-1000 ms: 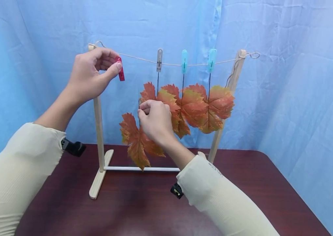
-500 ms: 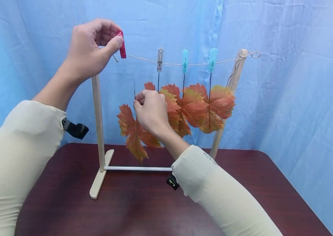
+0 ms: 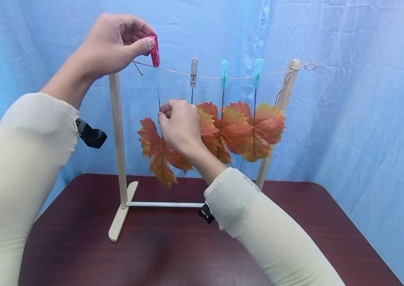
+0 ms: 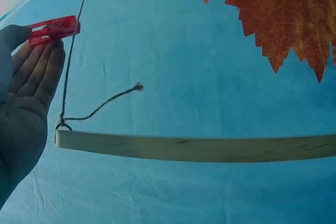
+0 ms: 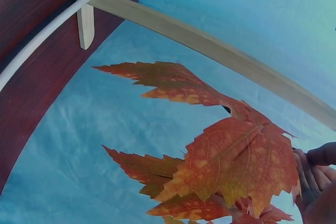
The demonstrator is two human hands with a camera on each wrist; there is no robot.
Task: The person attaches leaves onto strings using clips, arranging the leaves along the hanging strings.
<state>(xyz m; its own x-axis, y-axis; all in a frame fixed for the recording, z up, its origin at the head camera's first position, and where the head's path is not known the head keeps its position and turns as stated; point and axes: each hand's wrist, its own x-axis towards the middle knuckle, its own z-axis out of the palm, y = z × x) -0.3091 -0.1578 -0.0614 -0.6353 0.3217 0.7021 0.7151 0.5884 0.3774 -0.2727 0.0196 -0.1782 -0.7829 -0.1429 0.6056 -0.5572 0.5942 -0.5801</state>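
In the head view my left hand (image 3: 116, 45) pinches a red clothespin (image 3: 155, 51) between thumb and fingers, its lower end at the string (image 3: 174, 72). The left wrist view shows the clothespin (image 4: 54, 29) touching or overlapping the string (image 4: 68, 66); whether it grips it I cannot tell. Lower and to the right, my right hand (image 3: 182, 125) pinches the dark stem (image 3: 159, 97) of an orange artificial leaf (image 3: 160, 153). The stem's thin tip points up, below the string. In the right wrist view the leaf (image 5: 236, 161) spreads beside the right hand (image 5: 320, 182).
A grey clothespin (image 3: 194, 72) and two turquoise clothespins (image 3: 224, 74) hold other leaves (image 3: 235, 129) on the string, just right of my right hand. Wooden posts (image 3: 117, 139) carry the string, with a white crossbar (image 3: 166, 204) low between them on the dark red table (image 3: 151, 246).
My left hand has risen and shifted slightly right, bringing the red clothespin up to the string. My right hand has lifted the leaf up and a little left.
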